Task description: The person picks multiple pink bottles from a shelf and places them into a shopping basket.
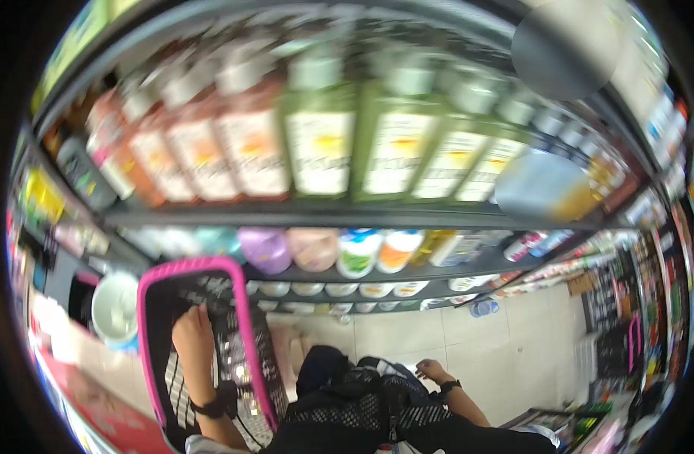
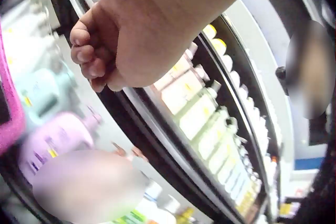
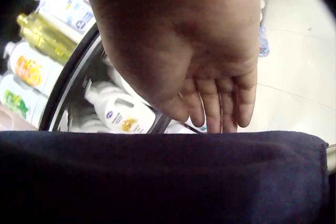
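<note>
In the head view my left hand (image 1: 194,340) is at the lower left, over the black shopping basket (image 1: 239,325) with its pink edging. The forearm overlaps the basket. The left wrist view shows the left hand (image 2: 118,50) with fingers loosely bent toward the palm and nothing held, near the shelf edge (image 2: 152,129). My right hand (image 1: 431,371) hangs low beside the body; in the right wrist view the right hand (image 3: 210,87) has relaxed, extended fingers and holds nothing. A white pump bottle (image 3: 123,111) stands on a shelf behind it.
Ahead is a shelf rack with orange pump bottles (image 1: 252,151) and green pump bottles (image 1: 322,140). Below stand a purple bottle (image 1: 265,250) and other bottles. A white bucket (image 1: 114,309) is left of the basket. Pale floor tiles (image 1: 468,363) lie at the right.
</note>
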Demonstrator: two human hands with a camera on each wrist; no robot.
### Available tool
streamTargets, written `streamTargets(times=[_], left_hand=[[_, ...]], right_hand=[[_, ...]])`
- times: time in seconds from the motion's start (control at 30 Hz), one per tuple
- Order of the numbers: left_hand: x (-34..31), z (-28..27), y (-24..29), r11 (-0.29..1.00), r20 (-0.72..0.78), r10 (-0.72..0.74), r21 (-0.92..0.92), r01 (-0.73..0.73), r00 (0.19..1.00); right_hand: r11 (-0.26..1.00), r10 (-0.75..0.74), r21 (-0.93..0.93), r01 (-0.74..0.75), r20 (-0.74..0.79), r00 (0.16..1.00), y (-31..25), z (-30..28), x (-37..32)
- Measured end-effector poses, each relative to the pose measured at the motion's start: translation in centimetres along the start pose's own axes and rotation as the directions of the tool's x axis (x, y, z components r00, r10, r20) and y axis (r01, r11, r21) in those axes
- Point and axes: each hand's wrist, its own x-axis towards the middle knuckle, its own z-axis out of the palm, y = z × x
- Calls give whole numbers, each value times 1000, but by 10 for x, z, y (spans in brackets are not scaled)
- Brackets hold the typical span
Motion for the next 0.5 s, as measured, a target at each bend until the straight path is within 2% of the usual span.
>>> streamTargets(times=[0.07, 0.13, 0.2, 0.27, 0.3, 0.33, 0.37, 0.4, 0.47, 0.5], left_hand=[[1, 11, 58, 949, 51, 309, 52, -311, 950], [-6, 8, 143, 839, 65, 539, -135, -528, 840], [-22, 12, 225, 725, 282, 689, -279, -630, 668], [-42, 24, 298, 527, 219, 844, -507, -682, 490], [-56, 27, 333, 472, 209, 877, -550, -689, 433], [-68, 30, 366, 417, 198, 905, -594, -688, 377], [-80, 33, 395, 373, 223, 928, -583, -722, 300], [-94, 36, 421, 356, 214, 935, -587, -727, 284], [-119, 41, 464, 287, 248, 956, -660, -694, 160], [-129, 46, 479, 227, 234, 968, -654, -722, 92]], right_hand=[[996, 22, 88, -18, -43, 999, 38, -6, -10], [975, 20, 222, 1, -90, 996, 81, -12, -26], [947, 70, 323, -8, -182, 981, 124, -15, -50], [968, 101, 250, -28, -284, 953, 163, -24, -80], [870, 255, 484, -90, -287, 923, 193, -22, -89], [714, 402, 687, -133, -247, 882, 221, -20, -96], [647, 479, 744, -167, -226, 848, 240, -20, -111], [575, 552, 794, -199, -197, 810, 260, -22, -124], [339, 642, 927, -161, -103, 760, 314, -18, -137], [328, 641, 932, -153, -101, 761, 328, -16, -135]])
